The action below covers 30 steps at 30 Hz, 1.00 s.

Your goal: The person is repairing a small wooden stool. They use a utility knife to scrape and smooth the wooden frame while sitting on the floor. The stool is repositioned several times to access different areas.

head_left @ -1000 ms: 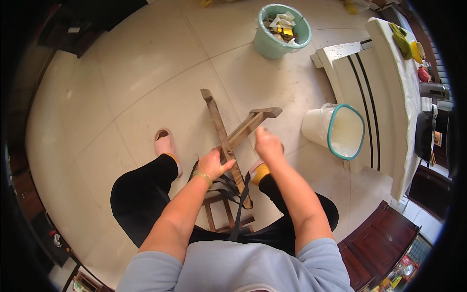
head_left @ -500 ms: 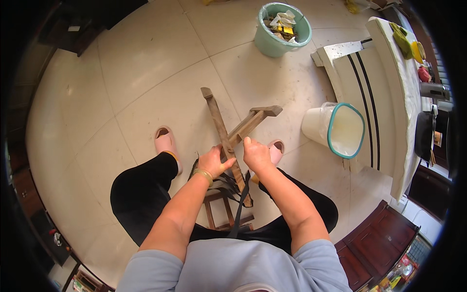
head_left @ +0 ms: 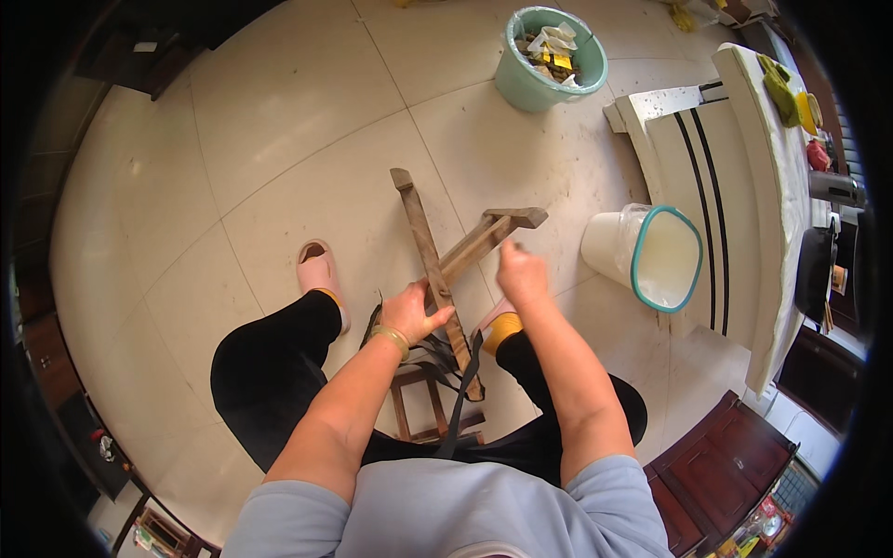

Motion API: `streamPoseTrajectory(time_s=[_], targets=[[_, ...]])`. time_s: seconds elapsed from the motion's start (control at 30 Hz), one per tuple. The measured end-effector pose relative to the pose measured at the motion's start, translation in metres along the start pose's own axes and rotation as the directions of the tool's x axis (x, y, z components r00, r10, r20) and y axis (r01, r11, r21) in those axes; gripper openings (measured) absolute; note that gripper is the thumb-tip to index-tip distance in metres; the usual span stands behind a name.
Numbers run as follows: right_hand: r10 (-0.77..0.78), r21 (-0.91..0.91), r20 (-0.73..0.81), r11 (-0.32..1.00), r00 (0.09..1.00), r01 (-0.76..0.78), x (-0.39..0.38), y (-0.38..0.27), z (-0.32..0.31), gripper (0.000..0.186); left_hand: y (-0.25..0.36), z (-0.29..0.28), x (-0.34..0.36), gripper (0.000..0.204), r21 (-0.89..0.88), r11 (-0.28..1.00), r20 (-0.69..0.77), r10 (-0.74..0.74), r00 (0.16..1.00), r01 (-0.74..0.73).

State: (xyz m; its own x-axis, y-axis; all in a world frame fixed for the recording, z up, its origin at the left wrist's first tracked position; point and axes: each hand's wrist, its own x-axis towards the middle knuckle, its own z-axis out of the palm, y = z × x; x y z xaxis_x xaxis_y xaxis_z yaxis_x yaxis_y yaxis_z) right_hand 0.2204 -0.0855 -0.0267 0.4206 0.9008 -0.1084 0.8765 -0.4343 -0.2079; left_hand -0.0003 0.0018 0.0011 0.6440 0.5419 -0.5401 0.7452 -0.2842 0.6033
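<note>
Centrally, a crossed wooden frame (head_left: 423, 232) with black straps (head_left: 456, 414) lies between the person's feet. The left hand (head_left: 406, 314) grasps it near the crossing. Just right of its right-hand beam, the right hand (head_left: 524, 276) is clenched; whether around something, I cannot tell. Right stands a white bin (head_left: 606, 244); far, a green one (head_left: 532, 82).

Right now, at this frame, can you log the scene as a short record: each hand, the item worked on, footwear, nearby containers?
Left hand: gripping the wooden frame near where its bars cross
Right hand: closed in a fist beside the frame; contents unclear
Straps: black straps near the frame's lower end
Footwear: pink slipper on the left foot
Containers: green bin ahead, with rubbish inside; white bin with a teal rim, to the right
</note>
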Motion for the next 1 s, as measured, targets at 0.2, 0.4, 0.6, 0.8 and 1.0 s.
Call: streamPoseTrajectory(time_s=[0.2, 0.4, 0.6, 0.8, 1.0], targets=[[-0.084, 0.094, 0.022, 0.992, 0.996, 0.082, -0.035, -0.046, 0.013, 0.013, -0.001, 0.001, 0.004, 0.073, -0.013, 1.000, 0.006, -0.015, 1.000, 0.015], [0.078, 0.023, -0.072, 0.997, 0.994, -0.076, -0.004, 0.002, 0.007, 0.009, -0.004, 0.003, 0.002, 0.074, -0.004, 1.000, -0.005, -0.031, 0.999, 0.031], [0.112, 0.032, -0.151, 0.994, 0.982, -0.108, 0.009, 0.025, 0.006, 0.014, -0.004, 0.003, 0.001, 0.075, 0.005, 1.000, -0.026, 0.005, 1.000, -0.005], [-0.048, 0.010, 0.039, 0.999, 0.998, 0.047, -0.023, -0.010, 0.017, 0.009, -0.009, 0.007, 0.002, 0.072, -0.040, 0.999, -0.020, 0.001, 1.000, -0.002], [-0.033, 0.093, 0.038, 0.995, 0.999, 0.030, -0.027, -0.021, 0.010, 0.008, -0.002, 0.001, 0.000, 0.069, -0.050, 0.999, -0.040, 0.000, 0.999, -0.002]])
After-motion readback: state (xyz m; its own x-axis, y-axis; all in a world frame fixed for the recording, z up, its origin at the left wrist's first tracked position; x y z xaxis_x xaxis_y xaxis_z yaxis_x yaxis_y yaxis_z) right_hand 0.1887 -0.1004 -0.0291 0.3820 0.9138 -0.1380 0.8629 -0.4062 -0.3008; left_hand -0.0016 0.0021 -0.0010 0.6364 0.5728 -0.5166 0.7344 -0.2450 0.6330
